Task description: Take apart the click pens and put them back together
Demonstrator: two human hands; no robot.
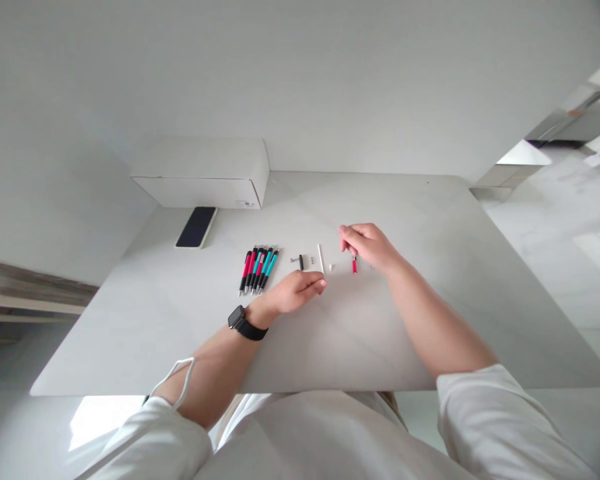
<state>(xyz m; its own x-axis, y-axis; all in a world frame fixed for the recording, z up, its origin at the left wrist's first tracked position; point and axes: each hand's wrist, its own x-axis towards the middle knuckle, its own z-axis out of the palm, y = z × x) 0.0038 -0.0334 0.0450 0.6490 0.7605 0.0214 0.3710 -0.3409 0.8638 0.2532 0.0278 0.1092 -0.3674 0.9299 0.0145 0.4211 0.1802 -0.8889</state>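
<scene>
My left hand [300,291], a black watch [247,323] on its wrist, is closed just above the table. A thin white pen refill [321,257] reaches up from its fingertips; whether they touch it is unclear. My right hand [369,243] is pinched, and anything between its fingers is too small to make out. Just below it is a red pen barrel [354,267], its upper end close to the fingers. Between the hands lie a small white piece [331,267], tiny metal parts [313,261] and a short black pen part [301,262].
Left of the loose parts, several red and teal pens [258,270] lie side by side. A dark-screened phone [197,227] rests farther left, in front of a long white box [200,192] by the wall. All of this is on a white table [430,213].
</scene>
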